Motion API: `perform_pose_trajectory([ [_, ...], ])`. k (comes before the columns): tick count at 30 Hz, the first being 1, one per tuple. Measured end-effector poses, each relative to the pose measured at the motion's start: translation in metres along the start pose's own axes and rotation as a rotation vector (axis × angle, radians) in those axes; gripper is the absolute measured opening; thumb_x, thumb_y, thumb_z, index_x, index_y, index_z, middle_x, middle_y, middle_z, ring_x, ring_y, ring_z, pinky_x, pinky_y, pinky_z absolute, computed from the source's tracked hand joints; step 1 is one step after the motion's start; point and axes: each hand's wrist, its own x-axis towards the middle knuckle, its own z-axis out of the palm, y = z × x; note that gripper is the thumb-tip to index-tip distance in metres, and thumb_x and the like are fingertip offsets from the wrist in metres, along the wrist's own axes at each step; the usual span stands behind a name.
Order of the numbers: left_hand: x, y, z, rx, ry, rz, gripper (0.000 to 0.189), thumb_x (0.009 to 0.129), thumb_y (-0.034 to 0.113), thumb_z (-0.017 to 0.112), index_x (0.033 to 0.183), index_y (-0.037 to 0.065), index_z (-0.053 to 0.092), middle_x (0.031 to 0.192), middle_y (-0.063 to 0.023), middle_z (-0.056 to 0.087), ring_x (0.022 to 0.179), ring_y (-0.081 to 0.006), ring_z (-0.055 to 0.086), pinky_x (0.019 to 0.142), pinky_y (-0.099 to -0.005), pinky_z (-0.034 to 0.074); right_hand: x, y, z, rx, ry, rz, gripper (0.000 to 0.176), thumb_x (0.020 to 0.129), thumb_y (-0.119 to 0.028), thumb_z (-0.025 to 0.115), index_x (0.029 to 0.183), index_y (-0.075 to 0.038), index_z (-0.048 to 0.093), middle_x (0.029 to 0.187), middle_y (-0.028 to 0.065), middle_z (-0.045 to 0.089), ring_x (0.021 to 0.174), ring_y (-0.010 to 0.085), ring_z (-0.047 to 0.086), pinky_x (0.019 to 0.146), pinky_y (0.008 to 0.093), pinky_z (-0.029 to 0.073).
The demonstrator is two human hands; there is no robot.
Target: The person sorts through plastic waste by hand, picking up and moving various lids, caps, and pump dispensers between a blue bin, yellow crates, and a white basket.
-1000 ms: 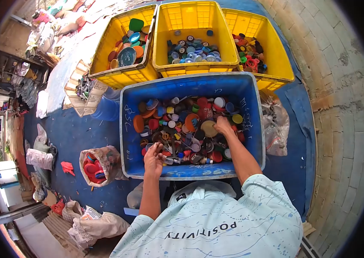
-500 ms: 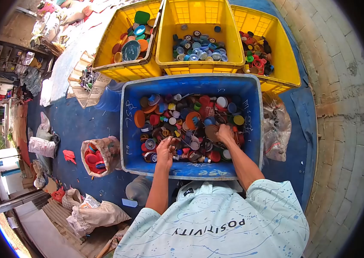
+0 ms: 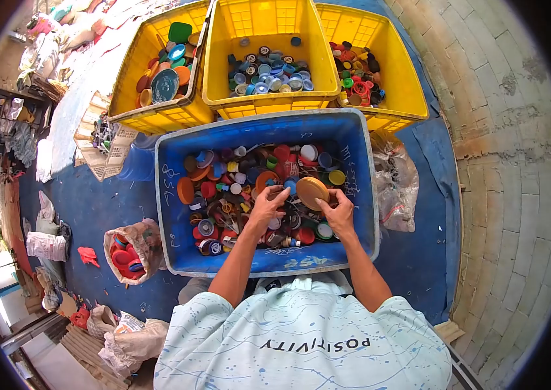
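While the right hand [image 3: 340, 209] pinched a round tan lid [image 3: 312, 193] near its lower right edge, thumb and fingers closed on it, the left hand [image 3: 269, 207] hung just beside, its thumb and fingertips apart and nothing visible between them. The lid was tilted above the mixed caps [image 3: 208, 189], within the walls of the blue crate [image 3: 243, 123]. The step in hand looked to be singling out this one piece from the pile. The next move seemed to call for a steady pinch and, if the lid was to leave the crate, a lift clear of its rim. Beyond the far rim stood three containers: a left yellow crate [image 3: 165, 118] with broad lids [image 3: 165, 85], a middle yellow crate [image 3: 269, 103] with mostly blue caps [image 3: 274, 84], and a right yellow crate [image 3: 392, 121] with small red and green caps [image 3: 361, 87]. By breadth, the tan lid best matched the left one's contents.
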Motion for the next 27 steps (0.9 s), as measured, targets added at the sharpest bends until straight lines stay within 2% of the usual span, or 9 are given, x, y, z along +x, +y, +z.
perform_pose_trajectory([
  [2,-0.014,0.002,0.017,-0.109,-0.144,-0.060,0.076,0.082,0.040,0.072,0.140,0.007,0.034,0.131,-0.0100,0.045,0.110,-0.0222,0.053,0.082,-0.0386,0.052,-0.012,-0.011,0.007,-0.088,0.069,-0.155,0.026,0.074,-0.011,0.077,0.093,0.000,0.061,0.083,0.0111,0.065,0.076,0.0215,0.063,0.069,0.0338,0.050],
  [5,-0.022,-0.007,0.027,-0.275,-0.352,0.066,0.090,0.081,0.040,0.073,0.146,0.013,0.018,0.136,-0.0107,0.039,0.120,-0.0265,0.049,0.088,-0.0444,0.051,-0.026,-0.026,0.019,-0.161,0.138,-0.433,0.025,0.072,-0.008,0.076,0.090,-0.002,0.060,0.086,0.0117,0.062,0.080,0.0300,0.059,0.071,0.0396,0.048],
  [8,-0.028,-0.007,0.026,-0.370,-0.386,0.143,0.093,0.080,0.040,0.074,0.147,0.015,0.015,0.132,-0.0106,0.042,0.121,-0.0259,0.048,0.090,-0.0456,0.050,-0.037,-0.037,0.023,-0.283,0.147,-0.702,0.029,0.071,-0.008,0.076,0.094,-0.003,0.059,0.090,0.0111,0.063,0.082,0.0295,0.060,0.073,0.0388,0.047],
  [12,-0.040,0.000,0.018,-0.573,-0.480,0.233,0.087,0.081,0.033,0.072,0.147,0.012,0.019,0.131,-0.0088,0.043,0.116,-0.0234,0.050,0.089,-0.0423,0.050,-0.051,-0.065,0.019,-0.257,-0.016,-0.671,0.044,0.069,-0.022,0.080,0.104,-0.004,0.060,0.104,0.0116,0.063,0.093,0.0282,0.060,0.083,0.0392,0.043],
  [13,-0.045,0.003,0.017,-0.571,-0.471,0.244,0.084,0.080,0.035,0.069,0.145,0.010,0.022,0.130,-0.0092,0.043,0.116,-0.0233,0.051,0.093,-0.0432,0.049,-0.049,-0.060,0.019,-0.201,-0.095,-0.655,0.067,0.067,-0.038,0.080,0.118,-0.003,0.056,0.118,0.0132,0.059,0.104,0.0288,0.056,0.089,0.0411,0.040],
  [16,-0.067,0.018,0.011,-0.616,-0.543,0.176,0.083,0.078,0.040,0.069,0.144,0.010,0.027,0.129,-0.0094,0.046,0.117,-0.0230,0.051,0.098,-0.0436,0.045,-0.051,-0.083,0.005,-0.306,-0.217,-0.590,0.090,0.064,-0.050,0.079,0.134,-0.003,0.045,0.130,0.0148,0.051,0.113,0.0308,0.048,0.094,0.0430,0.036],
  [17,-0.069,0.018,0.009,-0.599,-0.556,0.174,0.080,0.078,0.041,0.068,0.142,0.009,0.031,0.129,-0.0095,0.048,0.118,-0.0237,0.051,0.099,-0.0442,0.043,-0.046,-0.076,0.005,-0.323,-0.348,-0.513,0.114,0.059,-0.063,0.078,0.145,-0.006,0.029,0.138,0.0170,0.042,0.125,0.0336,0.036,0.103,0.0507,0.028],
  [23,-0.074,0.008,-0.001,-0.473,-0.567,0.152,0.076,0.078,0.041,0.068,0.137,0.007,0.037,0.127,-0.0097,0.050,0.116,-0.0238,0.052,0.100,-0.0401,0.043,-0.039,-0.085,-0.002,-0.419,-0.467,-0.559,0.114,0.057,-0.056,0.081,0.145,-0.007,0.029,0.136,0.0170,0.044,0.125,0.0336,0.038,0.103,0.0502,0.026],
  [27,-0.086,0.009,0.000,-0.539,-0.536,0.160,0.068,0.081,0.040,0.064,0.135,0.007,0.040,0.126,-0.0107,0.052,0.116,-0.0232,0.053,0.099,-0.0411,0.044,-0.042,-0.083,0.001,-0.307,-0.438,-0.602,0.110,0.059,-0.051,0.079,0.144,-0.004,0.029,0.134,0.0169,0.046,0.121,0.0334,0.041,0.103,0.0486,0.027],
])
